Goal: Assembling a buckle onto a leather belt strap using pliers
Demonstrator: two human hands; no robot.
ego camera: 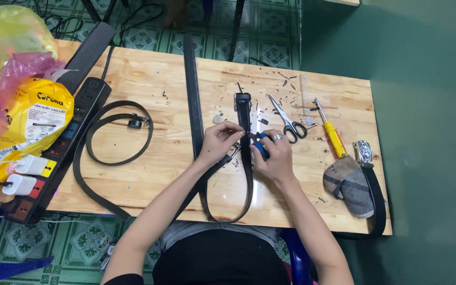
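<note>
My pale pine-plank table (149, 174) fills the middle of the frame. Along its left edge lies a long black power strip (59, 142). A looped black leather belt (113, 138) sits left of centre. At the centre runs the dark leather belt (247, 174) I am working on, bent into a U toward the lower edge. My left hand (218, 143) pinches that strap closed-fingered. My right hand (273, 156) grips a small blue-handled tool (260, 146) against it. Further right lie a grey cloth pouch (350, 184), a yellow-handled screwdriver (332, 134) and silver scissors (290, 121).
</note>
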